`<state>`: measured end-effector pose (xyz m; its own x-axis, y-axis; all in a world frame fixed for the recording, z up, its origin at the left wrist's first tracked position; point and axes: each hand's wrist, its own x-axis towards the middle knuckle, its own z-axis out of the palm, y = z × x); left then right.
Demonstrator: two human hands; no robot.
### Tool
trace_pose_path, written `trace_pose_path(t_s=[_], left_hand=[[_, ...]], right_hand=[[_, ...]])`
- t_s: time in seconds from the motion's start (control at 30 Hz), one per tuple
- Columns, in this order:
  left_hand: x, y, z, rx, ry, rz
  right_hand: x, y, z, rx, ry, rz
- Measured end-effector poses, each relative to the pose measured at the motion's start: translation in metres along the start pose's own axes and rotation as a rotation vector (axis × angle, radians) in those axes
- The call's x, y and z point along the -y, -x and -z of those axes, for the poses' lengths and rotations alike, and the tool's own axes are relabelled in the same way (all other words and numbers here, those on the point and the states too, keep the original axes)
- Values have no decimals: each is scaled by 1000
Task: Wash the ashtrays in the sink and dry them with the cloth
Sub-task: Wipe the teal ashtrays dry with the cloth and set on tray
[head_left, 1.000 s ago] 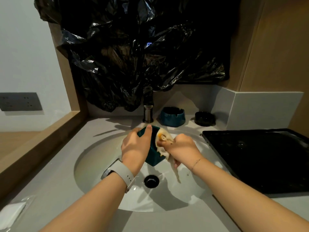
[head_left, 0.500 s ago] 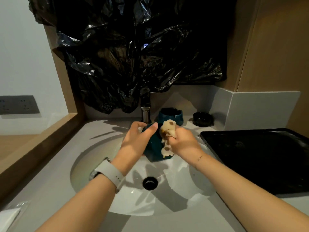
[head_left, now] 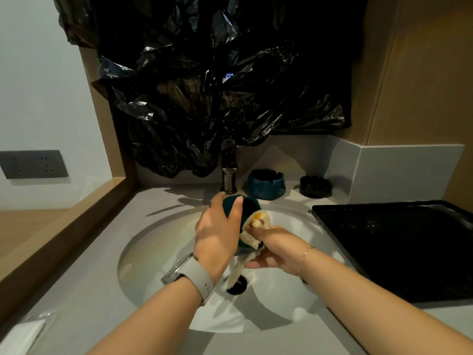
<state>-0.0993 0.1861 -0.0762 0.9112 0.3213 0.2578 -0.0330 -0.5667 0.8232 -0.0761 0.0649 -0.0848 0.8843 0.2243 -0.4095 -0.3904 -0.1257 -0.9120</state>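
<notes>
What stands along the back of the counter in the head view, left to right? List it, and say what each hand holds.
Faucet → blue ashtray → black ashtray. In front, over the sink, the left hand grips a dark green ashtray; the right hand presses a cloth against it.

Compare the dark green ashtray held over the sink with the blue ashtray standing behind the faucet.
The dark green ashtray is lifted over the white sink basin, while the blue ashtray stands on the counter.
The green one is tipped on its side; the blue one sits upright with its opening upward.
The left hand grips the green one and the right hand presses a cream cloth to it; nothing touches the blue one.
Both are dark coloured.
</notes>
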Motion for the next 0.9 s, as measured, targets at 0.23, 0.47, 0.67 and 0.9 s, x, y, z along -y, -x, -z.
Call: trace_pose_path(t_s=[0.23,0.47,0.67,0.9], left_hand=[[-8,10,-11,-14,69,-82],[-5,1,0,44,77,-16],[-10,-13,21,417,302,103],[-3,-15,-1,281,383,225]], right_hand=[[12,-11,11,-472,459,357],[9,-9,-1,-272,123,147],[25,0,31,-304,784,337],[20,-4,25,-229,635,192]])
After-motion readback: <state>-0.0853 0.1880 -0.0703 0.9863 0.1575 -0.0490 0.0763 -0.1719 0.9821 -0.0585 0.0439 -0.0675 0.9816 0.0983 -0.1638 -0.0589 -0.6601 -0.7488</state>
